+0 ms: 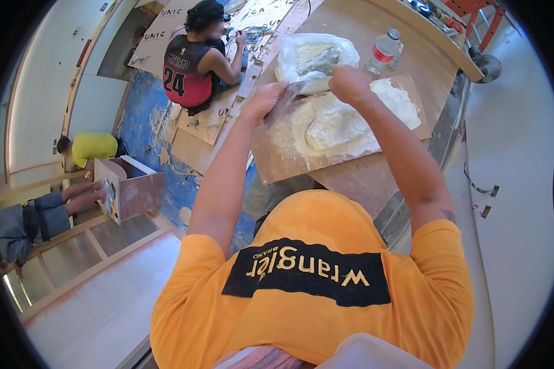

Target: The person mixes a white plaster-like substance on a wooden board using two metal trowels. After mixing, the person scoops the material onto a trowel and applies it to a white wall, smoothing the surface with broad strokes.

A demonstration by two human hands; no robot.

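Nearest, a person in an orange shirt [314, 270] has both bare arms stretched forward over a brown board [274, 161]. A mound of white powder [335, 128] lies there, its long axis running left to right, between the forearms. Beyond it, the left hand [268, 100] pinches a thin greyish flat piece [281, 109]; the right hand [351, 86] is clenched — what it grips, I cannot tell. Just past both hands sits an open white bag [347, 54] of powder, the right hand overlapping its near right edge. Farther off: a bottle [385, 52], then a seated co-worker [194, 61].
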